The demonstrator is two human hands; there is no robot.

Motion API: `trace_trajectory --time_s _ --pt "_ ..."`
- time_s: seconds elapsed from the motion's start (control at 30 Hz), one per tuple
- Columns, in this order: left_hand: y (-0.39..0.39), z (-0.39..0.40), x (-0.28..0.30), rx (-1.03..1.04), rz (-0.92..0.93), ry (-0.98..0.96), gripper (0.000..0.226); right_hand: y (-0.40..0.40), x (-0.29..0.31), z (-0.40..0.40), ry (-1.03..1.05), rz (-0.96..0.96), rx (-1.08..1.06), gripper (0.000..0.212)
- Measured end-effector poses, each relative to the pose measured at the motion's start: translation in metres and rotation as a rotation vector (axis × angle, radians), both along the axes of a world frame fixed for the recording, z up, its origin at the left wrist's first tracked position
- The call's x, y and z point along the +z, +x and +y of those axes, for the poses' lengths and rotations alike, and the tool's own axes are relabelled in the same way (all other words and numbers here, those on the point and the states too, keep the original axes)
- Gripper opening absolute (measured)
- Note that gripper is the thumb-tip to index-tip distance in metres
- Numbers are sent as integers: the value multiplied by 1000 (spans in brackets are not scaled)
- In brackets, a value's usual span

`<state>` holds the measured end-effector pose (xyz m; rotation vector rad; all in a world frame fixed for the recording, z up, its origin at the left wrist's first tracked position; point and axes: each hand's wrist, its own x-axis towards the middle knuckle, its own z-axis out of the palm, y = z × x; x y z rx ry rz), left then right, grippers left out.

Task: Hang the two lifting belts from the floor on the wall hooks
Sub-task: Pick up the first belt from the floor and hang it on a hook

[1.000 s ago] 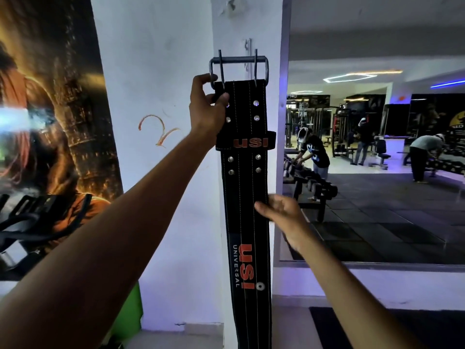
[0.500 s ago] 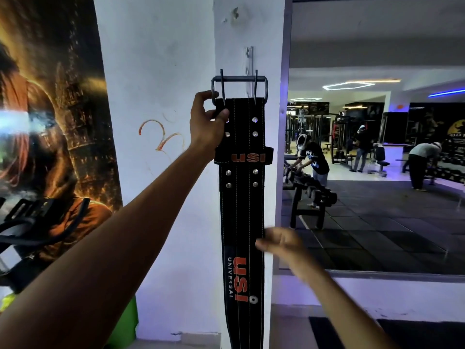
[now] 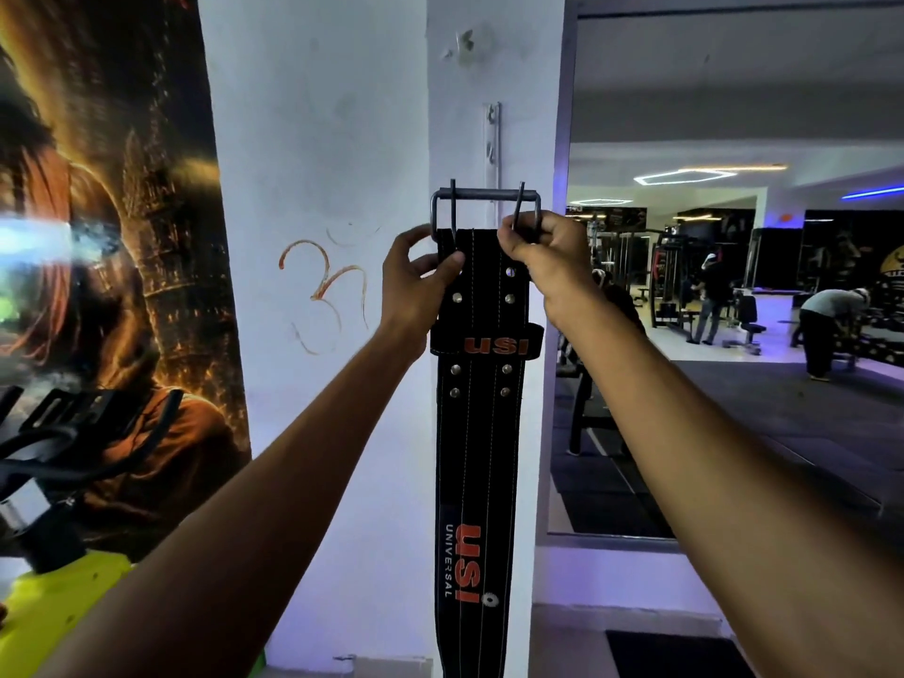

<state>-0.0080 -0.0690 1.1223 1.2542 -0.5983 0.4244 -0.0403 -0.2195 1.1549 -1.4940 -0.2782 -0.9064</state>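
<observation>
A black lifting belt (image 3: 477, 433) with orange USI lettering hangs straight down in front of the white pillar. Its steel two-prong buckle (image 3: 484, 195) is at the top, just below a narrow white hook strip (image 3: 492, 139) screwed to the pillar. My left hand (image 3: 416, 281) grips the belt's upper left edge beside the buckle. My right hand (image 3: 548, 252) is closed on the buckle's right side and right prong. The belt's lower end runs out of view at the bottom. Only this one belt is visible.
A large poster (image 3: 107, 261) covers the wall at left, with an exercise bike's handlebars (image 3: 58, 433) and a yellow-green part below. A wall mirror (image 3: 734, 286) at right reflects the gym floor, machines and people. An orange scribble (image 3: 327, 286) marks the pillar.
My right hand has risen from the belt's middle to grasp the buckle's right side. The buckle now sits lower against the hook strip than one second ago.
</observation>
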Motion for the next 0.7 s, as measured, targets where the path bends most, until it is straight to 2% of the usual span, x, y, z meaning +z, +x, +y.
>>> trace_trajectory --time_s 0.07,0.17,0.27,0.33,0.47,0.7 --pt "2 7 -14 -41 1 56 32 1 -3 4 42 5 11 9" --pt "3 12 -48 -69 28 146 17 3 -4 6 114 -19 -20 21" --pt "2 14 -85 -87 102 61 30 9 -9 4 127 -4 -17 19" --pt "1 13 -104 -93 81 58 29 12 -15 2 142 14 -21 17" --pt "1 9 -142 -116 79 168 24 10 -22 -3 186 28 -36 16" --pt "11 8 -229 -206 223 374 15 8 -14 -12 263 -7 -33 17"
